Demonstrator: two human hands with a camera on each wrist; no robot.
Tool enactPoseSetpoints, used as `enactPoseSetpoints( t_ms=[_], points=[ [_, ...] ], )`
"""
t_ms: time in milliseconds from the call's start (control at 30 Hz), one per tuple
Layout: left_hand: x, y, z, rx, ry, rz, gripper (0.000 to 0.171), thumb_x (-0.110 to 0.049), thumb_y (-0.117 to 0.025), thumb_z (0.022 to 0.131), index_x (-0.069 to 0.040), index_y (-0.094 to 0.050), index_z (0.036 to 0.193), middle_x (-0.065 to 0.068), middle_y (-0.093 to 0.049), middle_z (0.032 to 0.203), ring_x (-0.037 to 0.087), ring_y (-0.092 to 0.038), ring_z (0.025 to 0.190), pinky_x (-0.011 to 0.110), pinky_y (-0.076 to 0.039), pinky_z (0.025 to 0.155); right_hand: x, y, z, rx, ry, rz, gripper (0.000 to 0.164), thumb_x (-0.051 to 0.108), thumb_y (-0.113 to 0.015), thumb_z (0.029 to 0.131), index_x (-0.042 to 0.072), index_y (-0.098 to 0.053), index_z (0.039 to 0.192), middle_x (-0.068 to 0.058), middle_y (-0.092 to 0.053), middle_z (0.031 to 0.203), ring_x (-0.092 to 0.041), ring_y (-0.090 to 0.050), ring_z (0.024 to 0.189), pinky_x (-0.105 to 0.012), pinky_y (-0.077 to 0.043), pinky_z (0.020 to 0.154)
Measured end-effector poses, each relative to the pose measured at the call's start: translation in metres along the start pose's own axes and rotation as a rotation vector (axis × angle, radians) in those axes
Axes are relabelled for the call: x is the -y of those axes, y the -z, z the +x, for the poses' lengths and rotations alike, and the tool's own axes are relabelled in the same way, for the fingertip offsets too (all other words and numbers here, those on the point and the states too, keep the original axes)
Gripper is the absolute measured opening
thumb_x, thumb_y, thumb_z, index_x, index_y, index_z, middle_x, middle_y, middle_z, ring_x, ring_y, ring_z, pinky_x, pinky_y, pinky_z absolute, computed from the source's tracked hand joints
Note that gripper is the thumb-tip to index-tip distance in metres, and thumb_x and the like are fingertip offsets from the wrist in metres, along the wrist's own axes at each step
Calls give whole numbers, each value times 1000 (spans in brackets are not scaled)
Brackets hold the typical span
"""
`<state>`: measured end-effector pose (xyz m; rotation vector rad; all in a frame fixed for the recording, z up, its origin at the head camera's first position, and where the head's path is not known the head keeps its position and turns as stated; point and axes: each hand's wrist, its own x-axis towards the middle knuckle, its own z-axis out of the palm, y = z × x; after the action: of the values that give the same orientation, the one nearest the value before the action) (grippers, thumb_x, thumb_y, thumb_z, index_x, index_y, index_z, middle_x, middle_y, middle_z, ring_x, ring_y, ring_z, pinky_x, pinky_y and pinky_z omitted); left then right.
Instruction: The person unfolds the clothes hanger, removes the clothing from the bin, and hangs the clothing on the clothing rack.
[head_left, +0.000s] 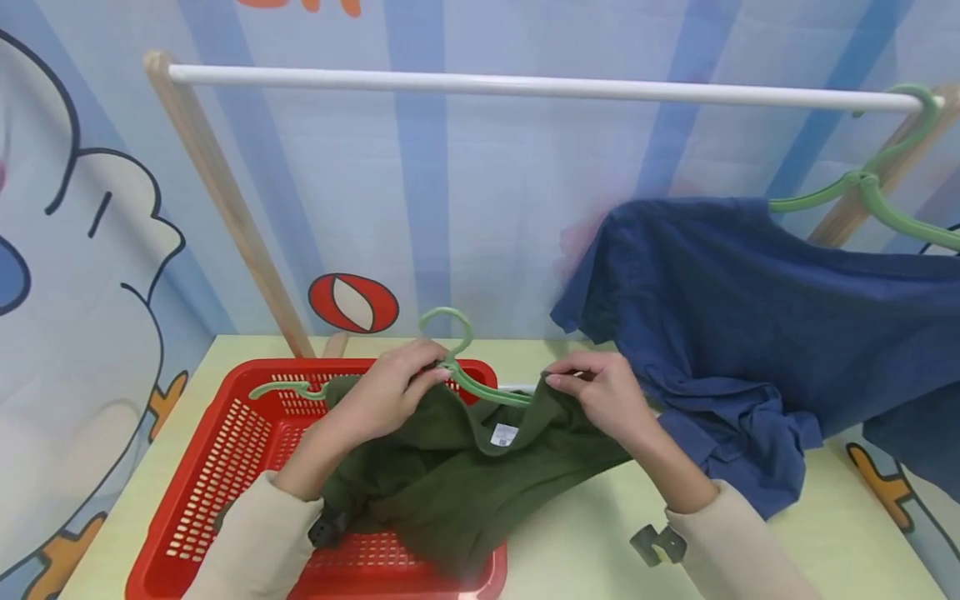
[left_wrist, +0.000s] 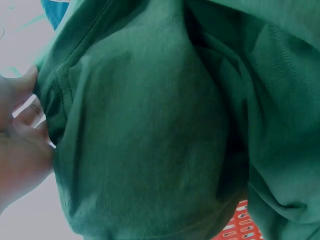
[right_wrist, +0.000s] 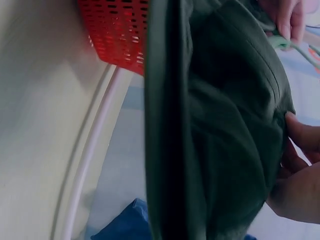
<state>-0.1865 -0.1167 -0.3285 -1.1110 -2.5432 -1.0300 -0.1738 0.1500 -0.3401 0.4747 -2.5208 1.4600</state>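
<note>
A dark green shirt [head_left: 480, 492] with a white label [head_left: 504, 434] inside its neck hangs between my two hands, partly over the red basket [head_left: 202, 467]. My left hand [head_left: 393, 387] pinches a light green hanger [head_left: 480, 387] just below its hook. One hanger arm runs across the neck opening to the right side of the collar. A notched green end shows past the shirt at the left. With thumb and fingers, my right hand [head_left: 600, 392] pinches the collar edge. In the right wrist view that hand [right_wrist: 302, 170] grips the fabric's edge; the shirt [left_wrist: 145, 135] fills most of the left wrist view.
A wooden rack with a white rail [head_left: 525, 86] spans the back. At the right, a blue shirt [head_left: 720, 308] hangs on another green hanger [head_left: 888, 200], its lower part on the pale tabletop [head_left: 577, 542]. A patterned backdrop [head_left: 517, 217] stands behind.
</note>
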Motion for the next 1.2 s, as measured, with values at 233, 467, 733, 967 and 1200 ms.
enactPoseSetpoints(
  t_ms=[233, 467, 733, 967, 1200],
  points=[
    [-2, 1, 1, -22, 27, 18, 6, -5, -60, 87, -3, -57, 91, 3, -53, 82, 16, -48, 71, 31, -44, 63, -3, -1, 1, 12, 5, 6, 9, 1, -69, 78, -1, -72, 87, -10, -68, 85, -15, -60, 76, -24, -48, 66],
    [-1, -3, -1, -37, 63, 2, 7, -3, -60, 86, -3, -58, 93, 4, -55, 84, 17, -51, 72, 32, -46, 65, -13, 5, -7, 160, -66, -27, 23, 12, -69, 81, 0, -69, 100, -10, -67, 97, -20, -61, 89, -27, -49, 74],
    [4, 1, -5, -48, 105, -17, 4, -5, -58, 88, -5, -59, 93, 0, -53, 79, 15, -47, 68, 31, -41, 61, -21, 20, -15, 193, -143, -4, 29, 18, -67, 83, 1, -67, 107, -11, -66, 102, -21, -61, 93, -30, -49, 75],
    [10, 10, -8, -16, 73, -21, 3, -6, -58, 89, -4, -57, 90, 0, -51, 79, 14, -46, 69, 30, -42, 63, -26, 32, -16, 163, -151, -2, 17, 10, -65, 84, -1, -71, 95, -10, -68, 89, -17, -63, 79, -28, -51, 68],
    [10, 19, -9, 77, -13, -8, 3, -8, -56, 90, -9, -57, 87, -3, -48, 78, 11, -43, 67, 27, -39, 60, -24, 39, -12, 106, -129, 24, 18, 6, -64, 84, -6, -69, 96, -15, -67, 91, -10, -61, 79, -24, -50, 69]
  ],
)
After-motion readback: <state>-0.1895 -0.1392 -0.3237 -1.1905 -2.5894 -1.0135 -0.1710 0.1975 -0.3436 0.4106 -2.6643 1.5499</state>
